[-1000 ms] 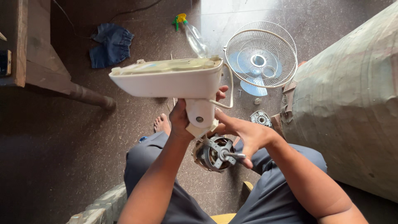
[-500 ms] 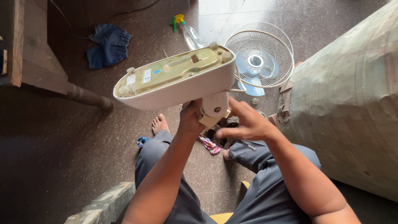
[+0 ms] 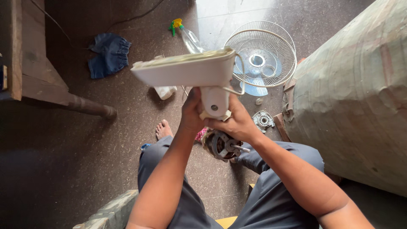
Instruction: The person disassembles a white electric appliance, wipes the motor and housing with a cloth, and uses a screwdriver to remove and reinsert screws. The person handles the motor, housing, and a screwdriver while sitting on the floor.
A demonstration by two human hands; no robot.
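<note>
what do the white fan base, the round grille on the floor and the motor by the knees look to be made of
White fan base: likely moulded plastic, smooth with a matte cream-white look and rounded edges; both the left hand and the right hand grip its neck.
Round grille: thin wire, probably coated metal, light in colour.
Motor: looks like bare metal, dark grey with a shiny shaft.

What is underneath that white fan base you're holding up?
Below the white fan base, held by both hands, a motor lies on the floor. A white object is partly hidden.
</note>
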